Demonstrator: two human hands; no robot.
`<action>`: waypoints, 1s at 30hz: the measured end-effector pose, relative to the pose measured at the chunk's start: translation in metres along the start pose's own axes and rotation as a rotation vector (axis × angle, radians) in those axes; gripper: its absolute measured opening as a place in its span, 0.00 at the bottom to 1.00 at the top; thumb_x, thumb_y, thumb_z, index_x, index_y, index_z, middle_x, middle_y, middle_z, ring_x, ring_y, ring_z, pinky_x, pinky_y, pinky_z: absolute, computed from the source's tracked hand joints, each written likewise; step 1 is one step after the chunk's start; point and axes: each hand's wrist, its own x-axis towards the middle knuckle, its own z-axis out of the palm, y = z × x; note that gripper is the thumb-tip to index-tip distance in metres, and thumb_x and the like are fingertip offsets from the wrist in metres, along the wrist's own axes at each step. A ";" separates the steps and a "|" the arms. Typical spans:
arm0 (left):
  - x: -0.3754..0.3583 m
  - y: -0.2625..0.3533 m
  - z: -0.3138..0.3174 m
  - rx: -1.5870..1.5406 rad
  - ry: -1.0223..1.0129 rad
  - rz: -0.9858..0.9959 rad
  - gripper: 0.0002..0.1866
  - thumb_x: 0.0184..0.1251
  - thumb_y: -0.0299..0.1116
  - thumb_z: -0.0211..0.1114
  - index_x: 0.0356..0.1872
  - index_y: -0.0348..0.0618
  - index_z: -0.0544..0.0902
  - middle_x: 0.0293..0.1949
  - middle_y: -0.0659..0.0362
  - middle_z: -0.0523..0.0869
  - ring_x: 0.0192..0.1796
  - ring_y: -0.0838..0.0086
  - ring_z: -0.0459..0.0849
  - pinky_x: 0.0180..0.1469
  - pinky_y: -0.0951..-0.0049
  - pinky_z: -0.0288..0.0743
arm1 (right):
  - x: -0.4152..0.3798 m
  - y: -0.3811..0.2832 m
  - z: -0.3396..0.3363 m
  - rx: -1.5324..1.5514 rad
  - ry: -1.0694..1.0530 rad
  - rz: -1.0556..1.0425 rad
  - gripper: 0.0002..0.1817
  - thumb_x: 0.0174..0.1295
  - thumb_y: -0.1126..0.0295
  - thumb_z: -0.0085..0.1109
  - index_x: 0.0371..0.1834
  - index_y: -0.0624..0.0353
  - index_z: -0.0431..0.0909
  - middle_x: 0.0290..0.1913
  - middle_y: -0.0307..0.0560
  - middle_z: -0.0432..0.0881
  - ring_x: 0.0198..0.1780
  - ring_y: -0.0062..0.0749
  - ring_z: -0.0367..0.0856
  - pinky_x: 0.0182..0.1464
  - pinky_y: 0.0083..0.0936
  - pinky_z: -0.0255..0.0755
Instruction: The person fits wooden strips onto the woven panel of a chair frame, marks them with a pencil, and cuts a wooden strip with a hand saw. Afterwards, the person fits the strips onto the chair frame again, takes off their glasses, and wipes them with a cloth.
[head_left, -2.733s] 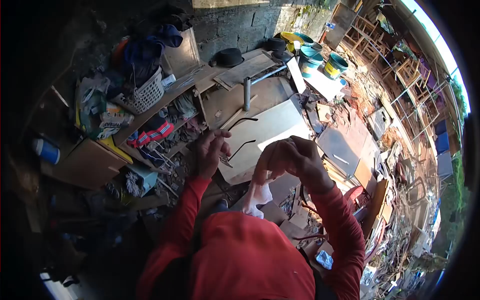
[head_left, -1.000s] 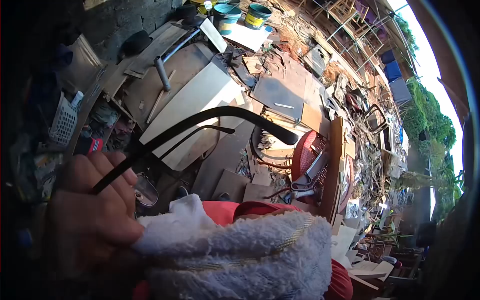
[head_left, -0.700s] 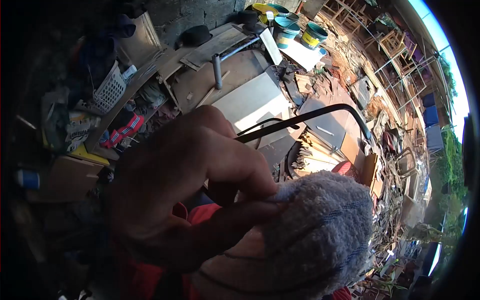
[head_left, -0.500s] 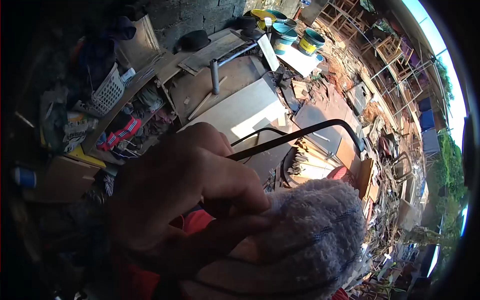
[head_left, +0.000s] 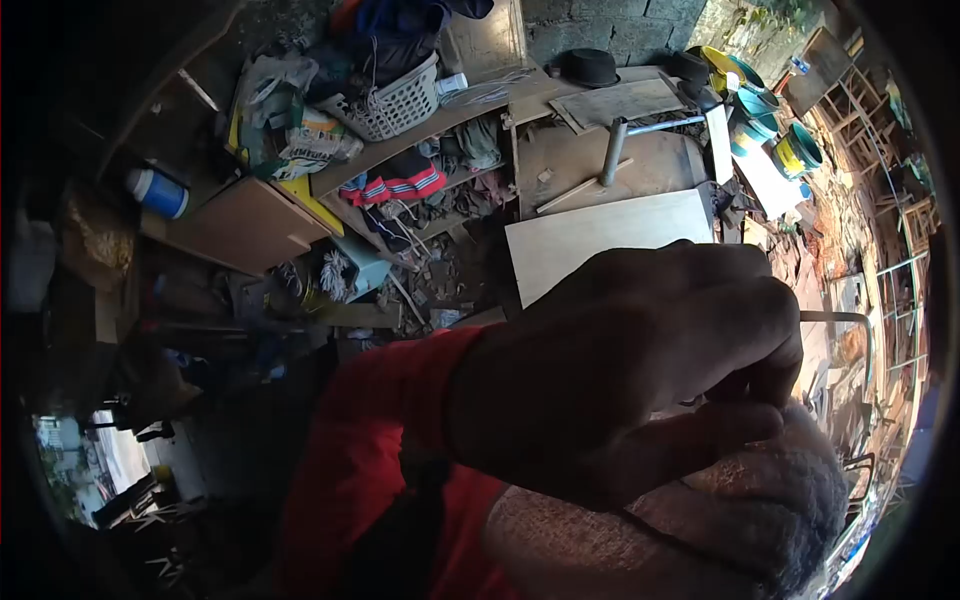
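My left hand (head_left: 660, 350) comes in from the red sleeve (head_left: 380, 420), back of the hand up and in shadow, thumb and fingers closed in a pinch. A thin bent temple of a pair of eyeglasses (head_left: 838, 317) sticks out to the right beyond the knuckles; the rest of the glasses is hidden behind the hand. Just below the fingertips bulges a pale terry towel (head_left: 780, 500) with dark stripes, touching the thumb side. My right hand does not show; the towel fills the place in front of my body.
Ahead lies a pale board (head_left: 610, 235) beside a grey metal pipe (head_left: 613, 152). A shelf holds a white basket (head_left: 400, 105) and clothes (head_left: 410, 175). Several buckets (head_left: 795, 150) stand at the back right, near scattered wood scraps. A blue-and-white container (head_left: 158, 192) is at left.
My view has turned left, so the shelf and the pale board appear farther right. The left hand and towel have shifted right in view, and less of the eyeglasses shows.
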 end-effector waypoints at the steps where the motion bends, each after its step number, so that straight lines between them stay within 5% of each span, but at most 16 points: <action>1: -0.001 0.000 0.001 -0.017 0.007 -0.008 0.10 0.70 0.27 0.77 0.41 0.34 0.84 0.34 0.55 0.84 0.32 0.66 0.80 0.32 0.65 0.71 | -0.002 0.000 -0.004 -0.019 0.015 0.004 0.26 0.70 0.56 0.75 0.57 0.68 0.81 0.54 0.51 0.85 0.57 0.31 0.83 0.59 0.31 0.78; 6: -0.008 0.002 -0.008 0.025 0.009 -0.049 0.12 0.71 0.32 0.73 0.41 0.41 0.77 0.35 0.52 0.79 0.37 0.54 0.82 0.41 0.55 0.73 | -0.018 -0.008 -0.017 -0.097 0.067 -0.003 0.27 0.69 0.56 0.75 0.58 0.69 0.81 0.55 0.52 0.85 0.58 0.32 0.84 0.59 0.31 0.78; 12: -0.007 0.001 -0.014 0.114 -0.013 0.080 0.12 0.72 0.34 0.74 0.39 0.40 0.79 0.33 0.53 0.81 0.35 0.58 0.82 0.40 0.58 0.75 | -0.031 -0.018 -0.024 -0.156 0.129 -0.033 0.28 0.69 0.55 0.76 0.59 0.70 0.81 0.56 0.53 0.85 0.59 0.33 0.84 0.60 0.31 0.78; 16: -0.015 0.000 -0.018 0.168 0.052 -0.079 0.10 0.72 0.31 0.76 0.39 0.37 0.83 0.32 0.54 0.84 0.33 0.67 0.84 0.36 0.66 0.76 | -0.042 -0.024 -0.024 -0.177 0.167 -0.038 0.29 0.68 0.55 0.76 0.60 0.70 0.80 0.57 0.54 0.85 0.60 0.34 0.84 0.61 0.31 0.78; 26: -0.001 0.000 -0.044 0.128 -0.328 -0.095 0.18 0.79 0.48 0.72 0.44 0.43 0.78 0.34 0.59 0.76 0.35 0.72 0.74 0.54 0.52 0.72 | -0.053 -0.036 -0.012 -0.074 0.167 -0.095 0.31 0.67 0.55 0.77 0.62 0.71 0.80 0.58 0.56 0.85 0.62 0.35 0.84 0.63 0.32 0.78; 30: 0.001 -0.016 -0.045 0.183 -0.275 -0.093 0.17 0.81 0.48 0.69 0.42 0.47 0.77 0.35 0.61 0.74 0.35 0.72 0.74 0.56 0.53 0.72 | -0.054 -0.053 -0.001 -0.069 0.111 -0.161 0.32 0.67 0.55 0.77 0.63 0.71 0.80 0.59 0.57 0.85 0.63 0.36 0.84 0.63 0.32 0.78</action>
